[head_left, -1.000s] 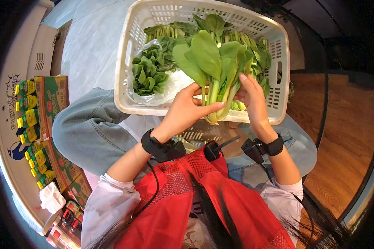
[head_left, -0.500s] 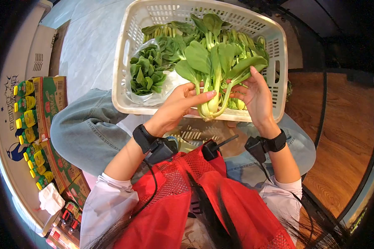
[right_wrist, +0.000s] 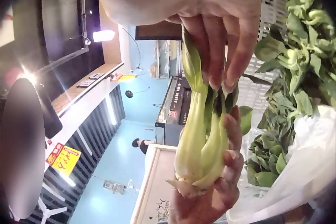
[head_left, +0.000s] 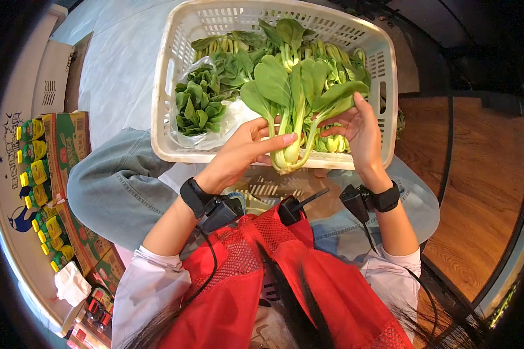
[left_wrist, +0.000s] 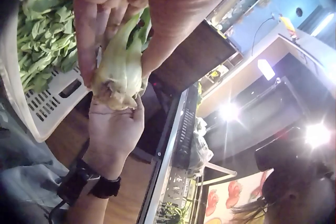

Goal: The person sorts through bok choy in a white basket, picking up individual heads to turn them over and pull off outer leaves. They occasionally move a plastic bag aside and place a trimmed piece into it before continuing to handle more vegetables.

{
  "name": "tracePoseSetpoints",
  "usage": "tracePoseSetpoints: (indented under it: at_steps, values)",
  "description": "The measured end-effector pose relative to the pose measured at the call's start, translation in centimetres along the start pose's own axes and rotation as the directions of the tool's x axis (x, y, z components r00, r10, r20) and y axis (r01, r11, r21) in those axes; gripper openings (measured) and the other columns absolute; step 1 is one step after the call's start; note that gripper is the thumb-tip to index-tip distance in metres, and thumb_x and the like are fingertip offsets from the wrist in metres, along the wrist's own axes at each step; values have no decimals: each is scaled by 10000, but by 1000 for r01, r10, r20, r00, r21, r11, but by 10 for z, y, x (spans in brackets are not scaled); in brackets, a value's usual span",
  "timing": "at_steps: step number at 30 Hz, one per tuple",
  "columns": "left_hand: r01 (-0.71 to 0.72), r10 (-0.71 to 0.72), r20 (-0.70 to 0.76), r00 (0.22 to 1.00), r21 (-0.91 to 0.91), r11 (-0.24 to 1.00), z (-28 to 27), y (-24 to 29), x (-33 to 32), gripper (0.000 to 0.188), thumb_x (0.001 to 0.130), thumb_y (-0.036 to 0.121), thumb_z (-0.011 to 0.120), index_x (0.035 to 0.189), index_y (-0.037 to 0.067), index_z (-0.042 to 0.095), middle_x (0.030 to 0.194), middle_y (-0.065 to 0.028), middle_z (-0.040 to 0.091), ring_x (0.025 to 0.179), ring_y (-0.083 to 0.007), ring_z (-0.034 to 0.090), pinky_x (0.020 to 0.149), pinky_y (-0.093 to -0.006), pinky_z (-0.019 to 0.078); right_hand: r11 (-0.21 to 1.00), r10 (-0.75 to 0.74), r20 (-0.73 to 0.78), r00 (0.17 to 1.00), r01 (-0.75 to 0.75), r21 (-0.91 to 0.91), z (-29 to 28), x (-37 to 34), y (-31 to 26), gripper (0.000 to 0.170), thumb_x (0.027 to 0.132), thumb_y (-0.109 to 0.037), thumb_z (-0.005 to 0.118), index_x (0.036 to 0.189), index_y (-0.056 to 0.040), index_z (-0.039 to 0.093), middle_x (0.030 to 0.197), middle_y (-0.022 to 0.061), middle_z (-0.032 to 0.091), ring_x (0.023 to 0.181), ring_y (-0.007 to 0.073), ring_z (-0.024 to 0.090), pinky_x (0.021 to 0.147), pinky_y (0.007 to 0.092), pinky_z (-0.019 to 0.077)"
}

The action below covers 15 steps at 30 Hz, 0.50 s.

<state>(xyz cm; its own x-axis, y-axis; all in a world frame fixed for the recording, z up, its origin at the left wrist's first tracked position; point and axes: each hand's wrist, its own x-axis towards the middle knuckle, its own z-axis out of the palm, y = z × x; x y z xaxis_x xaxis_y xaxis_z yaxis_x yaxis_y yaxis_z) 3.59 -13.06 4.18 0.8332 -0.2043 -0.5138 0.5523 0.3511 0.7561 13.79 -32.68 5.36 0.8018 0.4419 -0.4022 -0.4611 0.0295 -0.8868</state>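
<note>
In the head view a bok choy (head_left: pixel 273 84), leaves pointing away from the person, is held over the near rim of a white plastic basket (head_left: pixel 167 152). My left hand (head_left: pixel 236 148) grips its pale stalks low down, thumb across the front. An outer leaf (head_left: pixel 343 95) bends off to the right, pinched by my right hand (head_left: pixel 365 136) with the thumb at its edge and fingers behind. The root end (left_wrist: pixel 115 95) faces the camera in the left wrist view. In the right wrist view the fingers curl down over the upper stalks (right_wrist: pixel 193 134).
More leafy greens (head_left: pixel 239 64) fill the basket, one bunch (head_left: pixel 198 104) in a clear plastic bag (head_left: pixel 234 119). Left of the person's crossed legs stand yellow-capped bottles (head_left: pixel 38 173) and cardboard boxes (head_left: pixel 70 136). Wooden flooring (head_left: pixel 471 192) lies to the right.
The right hand has drawn one outer leaf out to the right, away from the other leaves. The bok choy has moved slightly left and lower in the view; the left hand keeps its grip.
</note>
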Motion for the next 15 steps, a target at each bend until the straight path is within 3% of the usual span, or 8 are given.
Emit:
tracePoseSetpoints:
  at_steps: [3, 6, 12, 13, 15]
  values:
    - [-6, 6, -13, 1000, 1, 1000, -1, -3, 2, 456, 831, 351, 675, 1167, 71, 549, 1038, 15, 623, 877, -38, 580, 634, -182, 440, 995, 39, -37, 999, -42, -91, 5, 1, -1, 510, 929, -471, 417, 974, 17, 559, 843, 123, 614, 719, 208, 619, 572, 278, 499]
    - [-15, 15, -22, 1000, -27, 1000, -1, -3, 3, 448, 841, 356, 666, 1163, 68, 549, 1034, 8, 624, 884, -47, 588, 637, -191, 460, 960, -43, -111, 993, 10, -281, 10, -4, 5, 419, 914, -432, 503, 918, -15, 544, 795, 66, 568, 654, 133, 563, 523, 236, 447]
    - [-28, 27, -11, 1000, -110, 993, -3, -10, 6, 422, 876, 338, 624, 1175, 54, 533, 1027, -15, 620, 911, -73, 599, 675, -233, 507, 914, 145, 159, 977, -71, -399, 19, -12, 6, 255, 875, -274, 625, 897, -31, 548, 751, 3, 558, 608, 60, 507, 496, 203, 390]
    - [-4, 5, 7, 1000, -146, 989, -4, -9, 5, 413, 886, 327, 610, 1183, 51, 525, 1036, -24, 616, 920, -81, 600, 691, -245, 515, 942, 192, 205, 960, -122, -311, 18, -12, 6, 229, 866, -238, 639, 879, -25, 559, 754, -6, 569, 601, 61, 519, 513, 197, 400]
    - [6, -1, 28, 1000, -201, 980, -7, -11, 6, 397, 910, 305, 575, 1200, 43, 507, 1061, -45, 606, 936, -102, 603, 728, -270, 525, 974, 129, 239, 962, -78, -212, 19, -10, 9, 235, 865, -234, 642, 915, -13, 577, 794, 6, 595, 611, 68, 541, 525, 198, 410]
